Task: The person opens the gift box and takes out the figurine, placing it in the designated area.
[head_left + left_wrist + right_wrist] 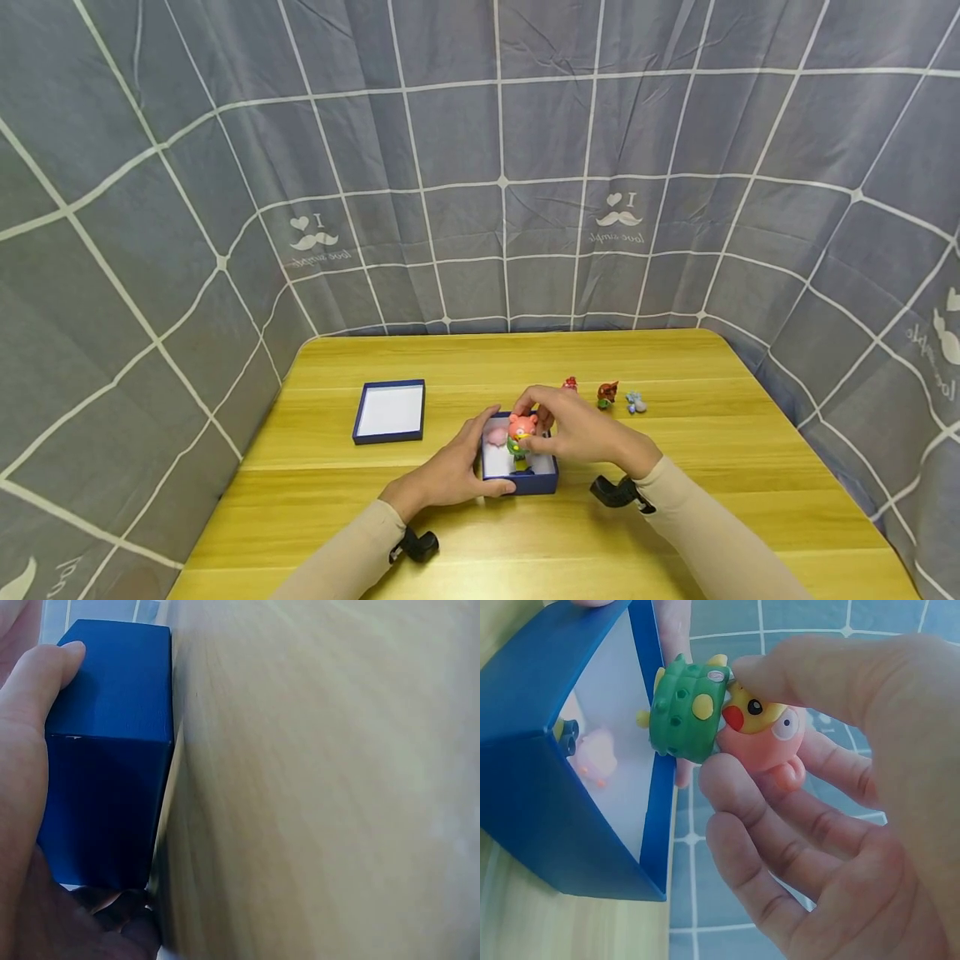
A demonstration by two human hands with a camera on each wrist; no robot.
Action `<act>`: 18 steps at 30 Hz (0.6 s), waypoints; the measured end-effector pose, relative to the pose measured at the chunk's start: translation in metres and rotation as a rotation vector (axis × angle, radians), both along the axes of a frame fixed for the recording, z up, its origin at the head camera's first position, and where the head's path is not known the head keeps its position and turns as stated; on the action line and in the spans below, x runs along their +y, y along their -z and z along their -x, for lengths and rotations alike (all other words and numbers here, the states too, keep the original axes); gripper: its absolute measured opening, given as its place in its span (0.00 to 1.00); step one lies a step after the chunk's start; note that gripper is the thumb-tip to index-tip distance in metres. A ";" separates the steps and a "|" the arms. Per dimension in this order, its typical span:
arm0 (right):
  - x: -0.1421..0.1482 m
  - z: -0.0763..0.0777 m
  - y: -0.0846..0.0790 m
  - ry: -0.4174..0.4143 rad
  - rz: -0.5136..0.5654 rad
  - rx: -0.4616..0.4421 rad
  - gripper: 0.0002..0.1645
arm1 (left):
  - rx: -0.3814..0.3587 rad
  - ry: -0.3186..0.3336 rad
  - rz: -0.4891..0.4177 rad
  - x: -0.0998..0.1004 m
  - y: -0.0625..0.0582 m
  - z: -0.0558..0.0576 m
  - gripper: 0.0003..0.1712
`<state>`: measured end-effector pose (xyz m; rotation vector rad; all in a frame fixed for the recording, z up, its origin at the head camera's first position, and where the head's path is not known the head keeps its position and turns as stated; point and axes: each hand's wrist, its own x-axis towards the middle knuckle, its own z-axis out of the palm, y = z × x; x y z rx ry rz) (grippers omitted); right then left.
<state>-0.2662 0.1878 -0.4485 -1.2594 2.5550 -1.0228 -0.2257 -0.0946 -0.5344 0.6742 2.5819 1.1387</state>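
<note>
A small blue box point(536, 483) with a white inside stands on the table, its top uncovered. My left hand point(450, 468) grips it at the left, thumb over the front side and fingers around the far side. Between thumb and fingers of my right hand point(588, 427) is a toy figurine point(690, 712) with a pink head, yellow beak-like face and bumpy green body. The figurine is held over the box opening. Inside lie a pink figurine point(596, 756) and a small dark blue and yellow piece point(568, 739), partly hidden by the box wall.
To the left lies a shallow blue lid point(390, 410), white inside facing up. Beyond my right hand stand a red figurine point(570, 383), partly covered by the hand, a brown and green one point(607, 394) and a pale blue one point(636, 403). Grey checked curtains point(457, 217) surround the table.
</note>
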 end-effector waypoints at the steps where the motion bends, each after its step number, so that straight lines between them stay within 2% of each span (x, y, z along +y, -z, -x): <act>1: 0.001 0.000 0.000 0.002 -0.001 -0.001 0.18 | 0.002 0.001 0.002 0.000 0.000 0.000 0.75; 5: 0.005 -0.002 -0.001 0.018 -0.005 0.001 0.19 | 0.009 0.005 0.006 0.000 0.000 0.000 0.75; 12: 0.012 -0.004 -0.003 0.034 -0.027 0.040 0.19 | -0.028 0.005 0.026 -0.001 0.001 -0.001 0.76; 18: 0.018 -0.004 -0.004 0.049 -0.027 0.050 0.21 | -0.012 0.004 0.040 -0.001 0.000 -0.001 0.76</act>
